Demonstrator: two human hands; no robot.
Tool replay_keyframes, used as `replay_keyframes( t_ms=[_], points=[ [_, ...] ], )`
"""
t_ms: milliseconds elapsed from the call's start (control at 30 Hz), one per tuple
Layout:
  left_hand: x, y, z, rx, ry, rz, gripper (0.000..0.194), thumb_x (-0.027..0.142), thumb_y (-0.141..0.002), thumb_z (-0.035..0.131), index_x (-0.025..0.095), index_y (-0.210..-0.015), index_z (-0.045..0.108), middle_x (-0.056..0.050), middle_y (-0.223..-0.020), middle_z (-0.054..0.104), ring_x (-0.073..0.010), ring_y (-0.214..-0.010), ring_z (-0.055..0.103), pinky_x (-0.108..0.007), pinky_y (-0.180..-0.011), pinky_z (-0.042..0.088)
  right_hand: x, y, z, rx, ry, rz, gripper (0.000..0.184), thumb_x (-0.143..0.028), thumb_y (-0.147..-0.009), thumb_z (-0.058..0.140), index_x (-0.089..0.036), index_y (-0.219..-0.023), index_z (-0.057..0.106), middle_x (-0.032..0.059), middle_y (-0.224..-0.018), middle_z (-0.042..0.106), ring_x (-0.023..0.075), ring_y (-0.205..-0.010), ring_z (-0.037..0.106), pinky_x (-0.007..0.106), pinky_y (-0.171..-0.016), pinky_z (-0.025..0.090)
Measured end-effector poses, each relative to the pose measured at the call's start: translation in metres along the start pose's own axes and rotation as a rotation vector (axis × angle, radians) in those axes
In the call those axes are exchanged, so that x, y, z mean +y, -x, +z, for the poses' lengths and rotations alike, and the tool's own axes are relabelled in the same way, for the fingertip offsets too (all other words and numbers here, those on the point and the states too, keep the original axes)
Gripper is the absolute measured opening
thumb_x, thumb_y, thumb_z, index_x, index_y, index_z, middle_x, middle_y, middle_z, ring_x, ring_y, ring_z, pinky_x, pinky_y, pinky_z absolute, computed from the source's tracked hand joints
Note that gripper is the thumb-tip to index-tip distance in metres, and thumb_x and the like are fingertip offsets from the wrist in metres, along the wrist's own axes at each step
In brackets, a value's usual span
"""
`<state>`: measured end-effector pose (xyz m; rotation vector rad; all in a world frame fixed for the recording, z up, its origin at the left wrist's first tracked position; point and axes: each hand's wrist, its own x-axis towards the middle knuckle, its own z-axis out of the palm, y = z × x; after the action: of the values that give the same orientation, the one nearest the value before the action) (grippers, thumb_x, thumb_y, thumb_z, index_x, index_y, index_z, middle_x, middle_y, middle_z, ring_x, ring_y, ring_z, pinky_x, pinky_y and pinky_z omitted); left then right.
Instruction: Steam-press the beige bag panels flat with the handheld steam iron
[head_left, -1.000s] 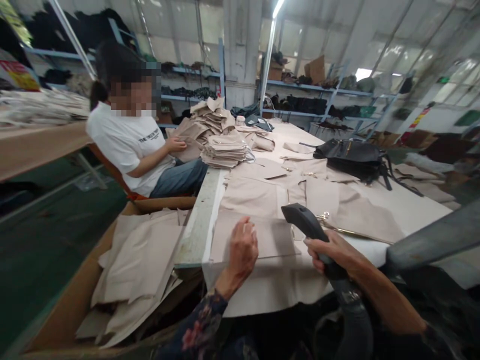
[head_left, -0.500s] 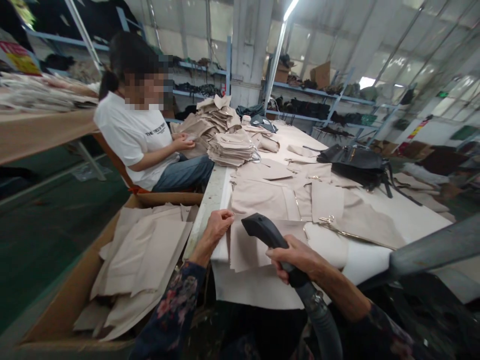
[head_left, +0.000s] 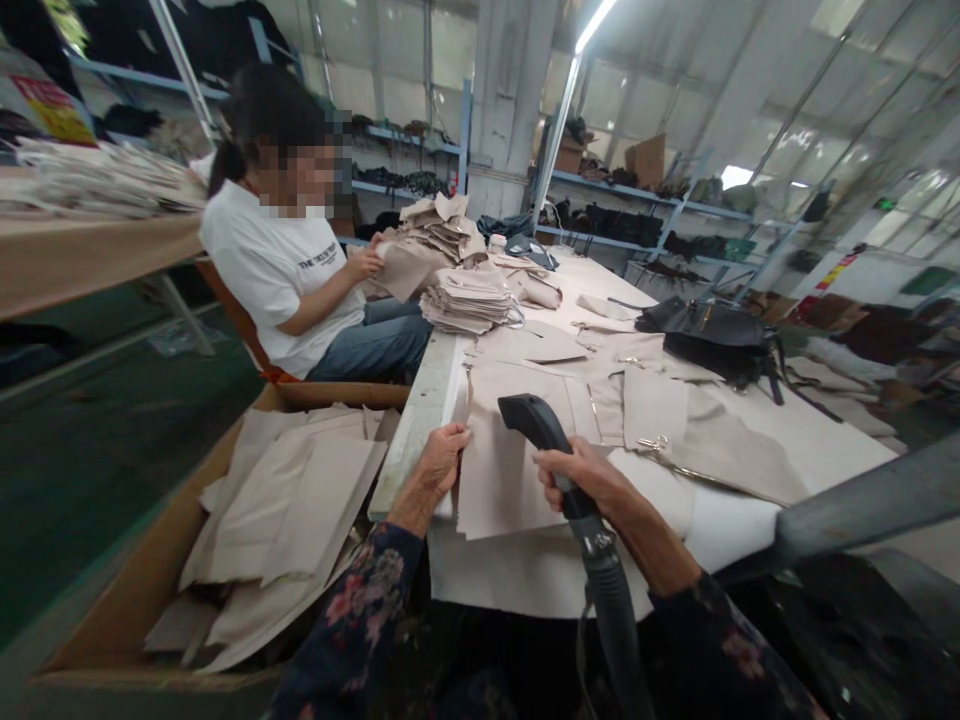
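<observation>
My right hand is wrapped round the handle of a black handheld steamer with a dark hose. Its curved head points to the left, above a beige fabric piece on the table; whether it touches the cloth I cannot tell. At the left edge of this piece, my left hand is closed, with thumb and fingertips pinching the cloth. Beyond the hands lie more beige panels, some with metal zips or clasps.
Left of the table stands a cardboard box holding beige pieces. A co-worker sits beyond it, handling cloth beside stacked fabric. A black bag lies on the table's right side, and a grey metal bar crosses at right.
The steamer head has shifted slightly away from me and right. Cloth that lay folded near my left hand now lies flatter. The co-worker's hands have risen with a beige piece.
</observation>
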<state>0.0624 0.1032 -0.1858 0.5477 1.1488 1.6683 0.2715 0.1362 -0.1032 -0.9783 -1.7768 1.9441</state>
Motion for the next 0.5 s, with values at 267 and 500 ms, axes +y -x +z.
replay_keyframes(
  t_ms=[267, 500],
  points=[
    [-0.002, -0.003, 0.000, -0.002, 0.017, 0.017, 0.028, 0.028, -0.052, 0.077, 0.015, -0.058, 0.053, 0.004, -0.050, 0.053, -0.0091, -0.051, 0.051, -0.020, -0.051, 0.040, 0.014, 0.053, 0.003, -0.067, 0.038, 0.101, 0.029, -0.040, -0.077, 0.067, -0.015, -0.071, 0.054, -0.0022, -0.052, 0.051, 0.0107, -0.038, 0.047, 0.023, -0.037, 0.041],
    [-0.003, 0.004, 0.001, -0.045, 0.048, 0.069, 0.032, 0.033, -0.053, 0.076, 0.017, -0.068, 0.052, 0.006, -0.052, 0.055, -0.0100, -0.048, 0.051, -0.022, -0.050, 0.041, 0.018, 0.013, 0.021, -0.080, -0.021, 0.105, 0.037, -0.045, -0.073, 0.071, -0.015, -0.062, 0.052, -0.0030, -0.049, 0.048, 0.0100, -0.040, 0.047, 0.021, -0.037, 0.042]
  ],
)
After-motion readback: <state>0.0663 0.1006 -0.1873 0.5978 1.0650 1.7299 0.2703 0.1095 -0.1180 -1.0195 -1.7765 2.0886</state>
